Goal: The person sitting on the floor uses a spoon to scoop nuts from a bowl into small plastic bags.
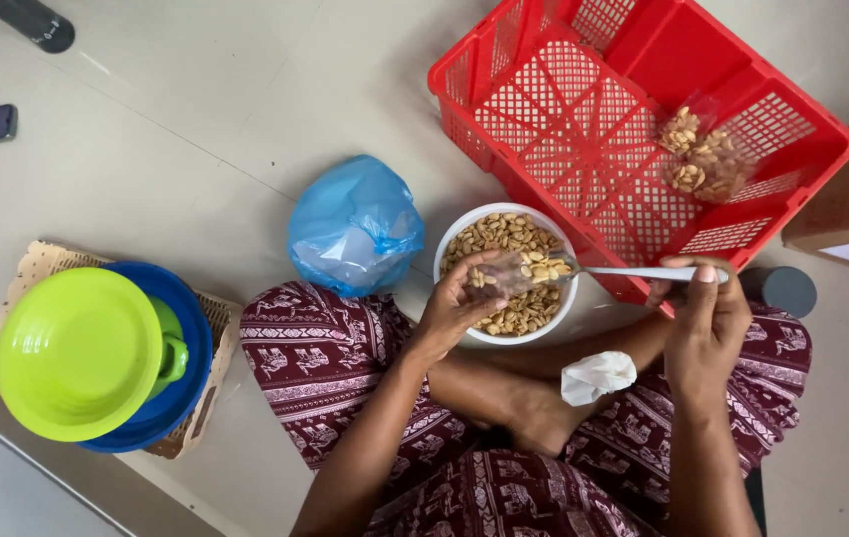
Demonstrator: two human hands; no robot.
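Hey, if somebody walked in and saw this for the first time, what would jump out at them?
Probably the big red basket at upper right, with clear bags of peanuts lying in it. Just below it, at centre, a white bowl of peanuts, where the left hand holds a small clear bag open and the right hand spoons nuts in. At left, a lime-green bowl tops blue dishes.

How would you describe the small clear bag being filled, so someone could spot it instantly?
Start at the big red plastic crate, then drop to the white bowl of peanuts just below it. Above that bowl, the left hand holds a small clear plastic bag; unlike the filled bags in the crate, it is open at a spoon.
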